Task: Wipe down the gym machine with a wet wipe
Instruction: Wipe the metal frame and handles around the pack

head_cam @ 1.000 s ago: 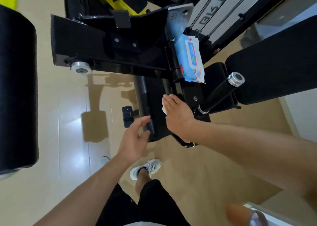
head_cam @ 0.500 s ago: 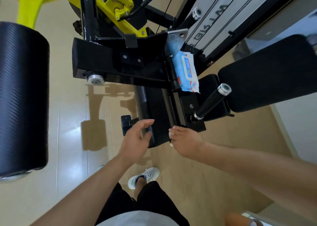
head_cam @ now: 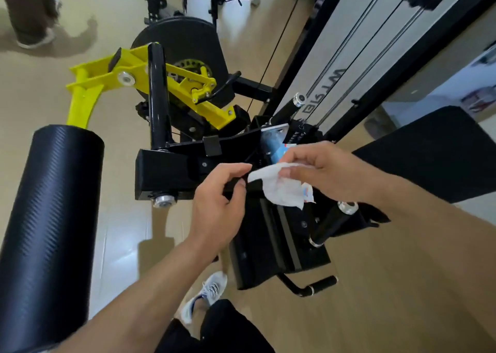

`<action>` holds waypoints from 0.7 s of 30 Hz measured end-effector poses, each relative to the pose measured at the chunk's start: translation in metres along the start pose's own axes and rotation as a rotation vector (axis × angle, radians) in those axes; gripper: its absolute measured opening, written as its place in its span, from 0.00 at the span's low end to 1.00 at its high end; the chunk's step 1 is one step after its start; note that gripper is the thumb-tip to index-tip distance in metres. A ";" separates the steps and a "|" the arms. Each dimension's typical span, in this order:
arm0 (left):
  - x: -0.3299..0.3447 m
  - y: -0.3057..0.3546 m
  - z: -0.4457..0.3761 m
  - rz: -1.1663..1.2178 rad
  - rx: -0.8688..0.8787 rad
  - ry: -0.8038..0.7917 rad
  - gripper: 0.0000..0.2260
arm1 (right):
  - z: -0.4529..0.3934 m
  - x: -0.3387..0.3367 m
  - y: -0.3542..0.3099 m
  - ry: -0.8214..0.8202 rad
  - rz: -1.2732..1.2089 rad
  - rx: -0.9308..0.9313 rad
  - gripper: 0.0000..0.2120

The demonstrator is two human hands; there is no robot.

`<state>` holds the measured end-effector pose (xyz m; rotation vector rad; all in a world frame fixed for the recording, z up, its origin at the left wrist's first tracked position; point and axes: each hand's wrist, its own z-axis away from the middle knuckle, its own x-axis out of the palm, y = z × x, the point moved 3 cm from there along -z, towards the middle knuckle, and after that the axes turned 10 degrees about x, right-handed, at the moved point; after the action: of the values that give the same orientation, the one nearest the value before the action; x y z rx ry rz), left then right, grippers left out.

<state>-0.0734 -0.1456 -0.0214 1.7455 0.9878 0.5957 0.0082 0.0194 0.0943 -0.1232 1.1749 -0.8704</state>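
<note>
My right hand [head_cam: 324, 170] holds a crumpled white wet wipe [head_cam: 281, 189] above the black frame [head_cam: 166, 170] of the gym machine. My left hand [head_cam: 217, 205] is just left of it, thumb and forefinger pinching the wipe's left corner. Behind my right hand the blue wipe pack [head_cam: 277, 151] lies on the frame, mostly hidden. A black chrome-capped handle [head_cam: 332, 221] sticks out below my right wrist.
A black foam roller [head_cam: 51, 218] fills the left side, with the yellow lever arm [head_cam: 107, 79] beyond it. The black seat pad [head_cam: 434, 159] is at right and the weight-stack panel [head_cam: 349, 57] behind. Another person's legs [head_cam: 29, 12] are at top left. My shoe [head_cam: 206, 293] stands on the wood floor.
Both hands have come up from the lower part of the frame and met over its top. The wipe, earlier nearly hidden under my right fingers, now hangs out between the hands. The view tilted upward.
</note>
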 end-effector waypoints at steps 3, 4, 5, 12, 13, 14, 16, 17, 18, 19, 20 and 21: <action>0.000 0.000 -0.042 -0.099 0.138 0.018 0.12 | -0.038 -0.038 0.008 0.205 -0.081 -0.044 0.05; 0.000 -0.002 -0.057 -0.155 0.177 0.010 0.12 | -0.051 -0.047 0.010 0.240 -0.116 -0.050 0.05; 0.000 -0.004 -0.071 -0.208 0.205 -0.011 0.12 | -0.066 -0.055 0.013 0.262 -0.151 -0.056 0.05; -0.007 -0.033 -0.151 -0.426 0.125 -0.069 0.10 | -0.173 -0.096 0.008 0.290 0.095 -0.041 0.07; -0.008 -0.039 -0.157 -0.427 0.094 -0.084 0.10 | -0.187 -0.095 0.006 0.256 0.135 -0.042 0.06; -0.007 -0.046 -0.162 -0.435 0.065 -0.110 0.09 | -0.200 -0.092 0.004 0.204 0.174 -0.038 0.06; -0.005 -0.061 -0.169 -0.448 -0.002 -0.171 0.09 | -0.228 -0.079 0.002 0.099 0.269 -0.035 0.07; -0.005 -0.066 -0.169 -0.434 -0.044 -0.186 0.09 | -0.242 -0.070 0.002 0.062 0.315 -0.036 0.08; -0.006 -0.069 -0.169 -0.403 -0.085 -0.183 0.08 | -0.256 -0.062 0.003 0.048 0.361 -0.038 0.09; -0.007 -0.071 -0.168 -0.368 -0.114 -0.170 0.08 | -0.270 -0.055 0.005 0.052 0.427 -0.042 0.10; -0.008 -0.073 -0.167 -0.343 -0.129 -0.159 0.08 | -0.282 -0.046 0.006 0.057 0.516 -0.053 0.11; -0.008 -0.074 -0.166 -0.332 -0.141 -0.161 0.08 | -0.293 -0.035 0.009 0.055 0.635 -0.070 0.12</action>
<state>-0.2306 -0.0535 -0.0269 1.4408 1.0655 0.2988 -0.2375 0.1489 -0.0064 0.2121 1.1963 -0.2741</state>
